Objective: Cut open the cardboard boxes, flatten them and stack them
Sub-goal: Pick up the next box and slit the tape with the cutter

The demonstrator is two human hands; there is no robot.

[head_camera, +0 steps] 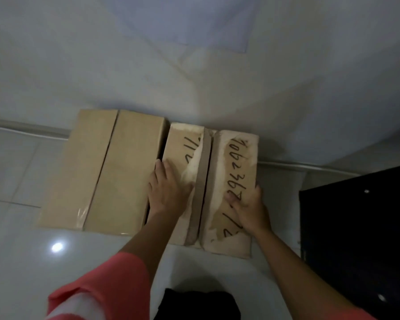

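Note:
Two cardboard boxes stand side by side on the floor against the wall. The left box [102, 167] is plain brown, its top seam taped shut. The right box [231, 158] has torn paper and black handwritten numbers on its two top flaps, with a gap between them. My left hand [168, 190] lies flat on that box's left flap, fingers straight. On the right flap, my right hand [247, 209] grips the right edge, thumb on top and fingers curled over the side. No cutting tool shows.
A dark piece of furniture [360, 239] stands close on the right. The pale wall [194, 54] rises right behind the boxes. Glossy white floor tiles [32, 250] spread to the left and front. A black object [194, 303] lies at the bottom edge.

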